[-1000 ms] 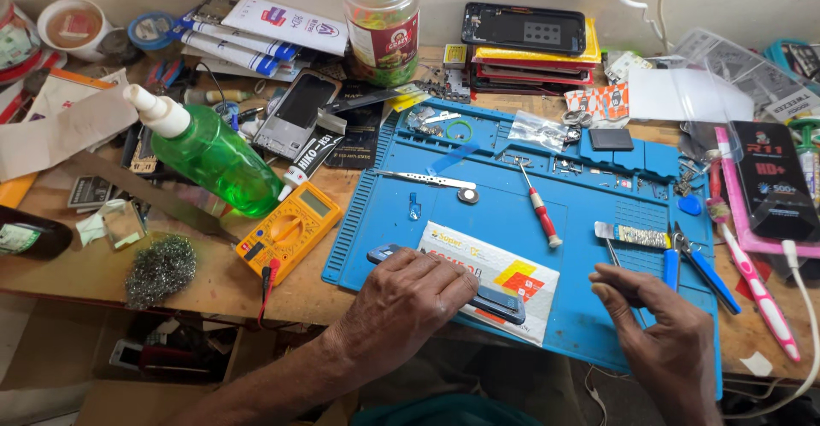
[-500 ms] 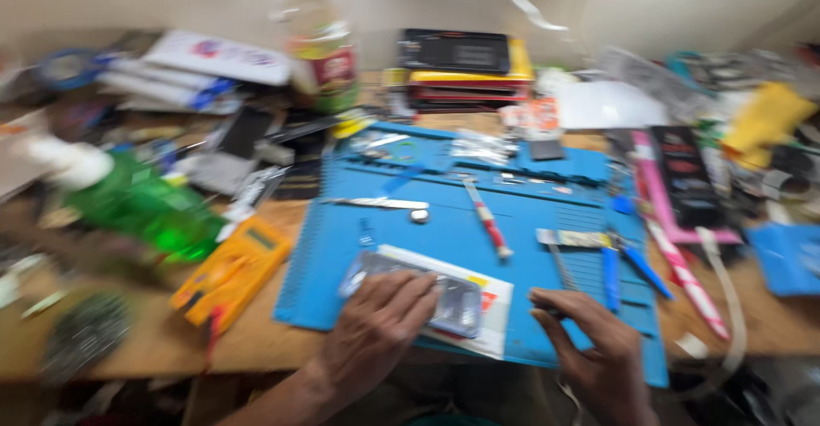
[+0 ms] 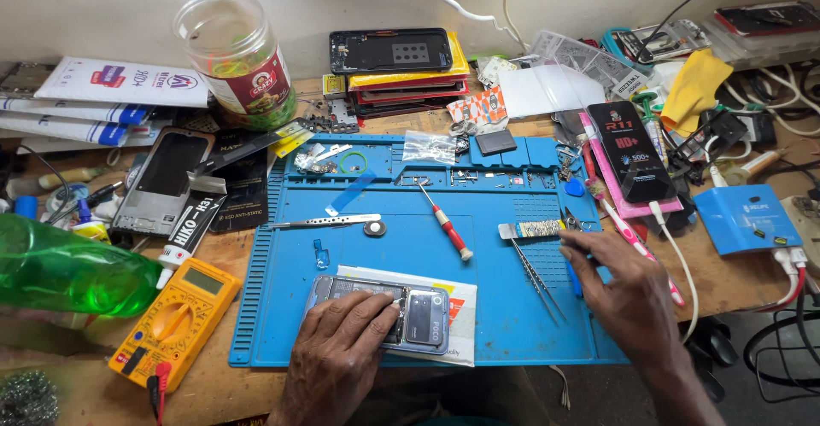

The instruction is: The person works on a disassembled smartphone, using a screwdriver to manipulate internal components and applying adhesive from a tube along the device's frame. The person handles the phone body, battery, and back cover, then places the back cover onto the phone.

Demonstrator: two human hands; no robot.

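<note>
Phone [image 3: 410, 317] lies at the blue mat's [image 3: 376, 247] front edge, left hand [image 3: 337, 362] flat on it, fingers spread. Right hand [image 3: 628, 294] looks mid-reach, closing loosely near the tweezers [image 3: 534, 274]; pinching them comes next, I reckon.

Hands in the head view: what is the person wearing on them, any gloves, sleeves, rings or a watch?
Nothing is worn. The left hand and right hand are both bare, with no gloves, and no rings show on the visible fingers. Both forearms are uncovered down to the bottom edge of the picture, so no sleeve shows. No watch, band or strap appears on either wrist. Fingernails are short and unpainted.
</note>
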